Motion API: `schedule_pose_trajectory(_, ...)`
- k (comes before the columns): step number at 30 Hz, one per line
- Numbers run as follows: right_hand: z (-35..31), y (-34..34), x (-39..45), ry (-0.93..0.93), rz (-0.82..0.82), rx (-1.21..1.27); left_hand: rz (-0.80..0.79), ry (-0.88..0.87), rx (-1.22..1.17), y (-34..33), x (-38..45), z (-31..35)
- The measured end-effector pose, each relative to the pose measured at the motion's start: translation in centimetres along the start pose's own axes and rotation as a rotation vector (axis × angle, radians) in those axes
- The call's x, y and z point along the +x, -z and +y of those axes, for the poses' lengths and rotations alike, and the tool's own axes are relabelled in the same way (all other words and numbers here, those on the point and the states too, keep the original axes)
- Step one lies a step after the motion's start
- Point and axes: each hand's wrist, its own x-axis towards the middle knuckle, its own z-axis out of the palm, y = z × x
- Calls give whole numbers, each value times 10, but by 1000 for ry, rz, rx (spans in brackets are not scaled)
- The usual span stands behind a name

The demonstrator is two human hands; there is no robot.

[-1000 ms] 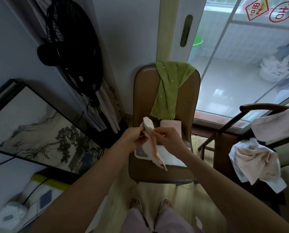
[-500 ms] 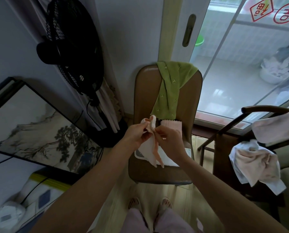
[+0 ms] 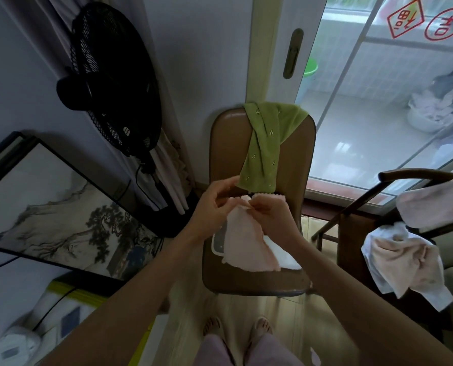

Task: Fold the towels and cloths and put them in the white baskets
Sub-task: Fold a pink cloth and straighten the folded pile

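Pink cloth (image 3: 242, 240): held up over the chair (image 3: 225, 281) seat, top edge pinched between both hands, the rest hanging down in a fan over the basket (image 3: 216, 244) at the seat's middle. Thin, limp, light by the look of it; will sag wherever unsupported, so best held at two corners of one edge and kept taut while folding

Left hand (image 3: 212, 204): fingers curled, pinching the cloth's upper edge from the left

Right hand (image 3: 269, 212): fingers curled, pinching the same edge, touching or almost touching the left hand's fingertips

Basket: white, on the chair seat, mostly covered by the hanging cloth; left rim shows. A white item lies at its right side, under the right wrist

Second pink cloth (image 3: 271, 198): folded, at the back edge of the seat, just behind the hands

Green cloth (image 3: 266, 151): draped over the chair back, unfolded; soft, longer, likely needs both hands at the top corners

Pale towels (image 3: 402, 262): slung over the wooden armchair (image 3: 415, 173) at right, unfolded

Fan (image 3: 112, 83): black, by the wall, left of the chair
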Motion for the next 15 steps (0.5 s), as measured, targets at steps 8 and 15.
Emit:
schedule_pose_trajectory(8, -20, 12, 12, -56, 1, 241, -87, -138, 129, 14, 14, 20)
schedule_pose_trajectory(15, -10, 20, 18, -32, -45, 99, 344, 16, -130, 11, 39, 31)
